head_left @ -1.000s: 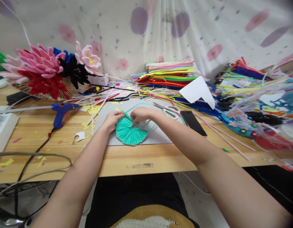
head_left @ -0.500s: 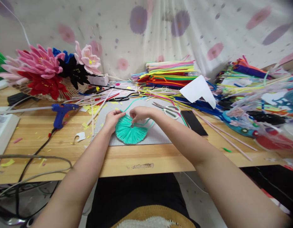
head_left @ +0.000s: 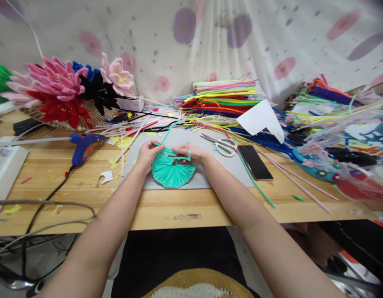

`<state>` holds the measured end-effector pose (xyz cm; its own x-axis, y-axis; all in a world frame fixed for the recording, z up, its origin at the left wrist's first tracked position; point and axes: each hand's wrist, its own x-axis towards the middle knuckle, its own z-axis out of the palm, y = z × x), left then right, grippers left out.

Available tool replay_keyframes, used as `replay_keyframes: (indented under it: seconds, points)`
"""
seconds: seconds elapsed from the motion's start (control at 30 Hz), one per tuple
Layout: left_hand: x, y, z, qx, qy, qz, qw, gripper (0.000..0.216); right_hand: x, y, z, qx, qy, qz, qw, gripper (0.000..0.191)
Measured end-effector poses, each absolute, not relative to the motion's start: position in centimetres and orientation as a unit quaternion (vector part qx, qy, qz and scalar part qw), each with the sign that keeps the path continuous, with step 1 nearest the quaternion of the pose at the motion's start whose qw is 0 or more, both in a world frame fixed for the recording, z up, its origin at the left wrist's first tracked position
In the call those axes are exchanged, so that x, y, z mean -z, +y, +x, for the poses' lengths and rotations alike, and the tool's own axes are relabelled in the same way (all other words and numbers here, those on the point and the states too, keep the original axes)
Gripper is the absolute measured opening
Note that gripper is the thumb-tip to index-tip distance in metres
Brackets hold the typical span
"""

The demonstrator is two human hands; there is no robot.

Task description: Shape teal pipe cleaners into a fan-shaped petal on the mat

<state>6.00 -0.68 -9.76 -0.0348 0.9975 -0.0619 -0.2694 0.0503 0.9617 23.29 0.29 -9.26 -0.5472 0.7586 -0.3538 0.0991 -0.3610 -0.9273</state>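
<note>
A round disc (head_left: 172, 176) wrapped in turquoise pipe cleaners, with a small hole in its middle, is tilted over the grey board. My left hand (head_left: 149, 154) pinches its upper left edge. At the upper right, my right hand (head_left: 191, 153) is closed on the disc's edge, some of its fingers hidden behind it. A bent pipe-cleaner end (head_left: 189, 157) sticks out from near the hole, in front of my right hand. Another turquoise strand (head_left: 169, 131) runs up and away from the disc beside my left fingers.
On the grey board (head_left: 210, 178) lie scissors (head_left: 222, 144), with a phone (head_left: 256, 162) to their right. A blue glue gun (head_left: 82, 148) and fuzzy flowers (head_left: 57, 85) are at left. Pipe-cleaner bundles (head_left: 222, 97) lie at the back. A loose turquoise pipe cleaner (head_left: 256, 182) reaches toward the front edge.
My right hand has moved from above the disc's hole to its right edge. The bent pipe-cleaner end now shows in front of that hand. My left hand keeps its hold.
</note>
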Motion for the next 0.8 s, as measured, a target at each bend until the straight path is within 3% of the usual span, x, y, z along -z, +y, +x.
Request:
replay_keyframes:
  seconds: [0.2,0.43,0.6,0.8]
  points:
    - [9.8,-0.7,6.2,-0.561,0.440,0.394,0.580,0.037,9.0,0.2,22.9,-0.713,-0.490,-0.429,0.260,0.025]
    - [9.7,-0.7,6.2,-0.555,0.427,0.358,0.618,0.032,9.4,-0.4,21.8,-0.621,-0.512,-0.479,0.351,0.026]
    - [9.9,-0.7,6.2,-0.572,0.455,0.355,0.583,0.031,10.1,-0.2,21.7,-0.560,-0.559,-0.494,0.360,0.030]
    - [10.4,-0.8,5.8,-0.561,0.478,0.392,0.550,0.031,10.1,-0.3,22.0,-0.575,-0.575,-0.483,0.324,0.031]
